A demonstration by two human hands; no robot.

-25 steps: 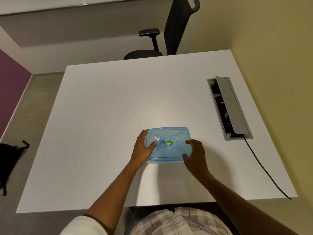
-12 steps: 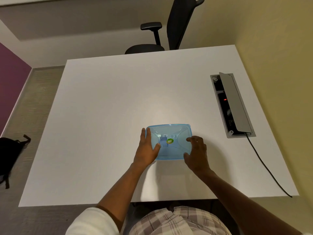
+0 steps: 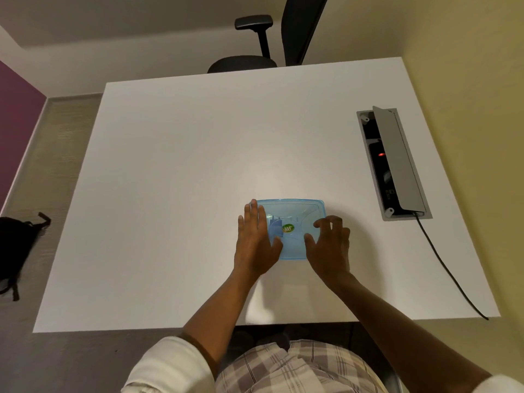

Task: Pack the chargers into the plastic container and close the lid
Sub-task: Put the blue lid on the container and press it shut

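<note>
A translucent blue plastic container (image 3: 299,215) sits on the white table (image 3: 198,165) near its front edge, with its lid on and a green sticker (image 3: 288,228) in the middle. Through the lid a charger (image 3: 274,226) shows as a dim shape. My left hand (image 3: 255,239) lies flat, palm down, over the container's left edge, fingers straight and thumb resting on the lid. My right hand (image 3: 329,245) rests on the right side of the lid, fingers bent, fingertips and thumb touching the top. Neither hand wraps around the container.
A grey socket box (image 3: 392,163) with its flap raised is sunk into the table at the right; a black cable (image 3: 442,265) runs from it over the front edge. A black office chair (image 3: 283,38) stands behind the table. A black bag (image 3: 14,245) lies on the floor, left.
My left hand has slid from the container's side up onto its left edge, fingers stretched flat. My right hand has moved further onto the lid. The container has stayed in place.
</note>
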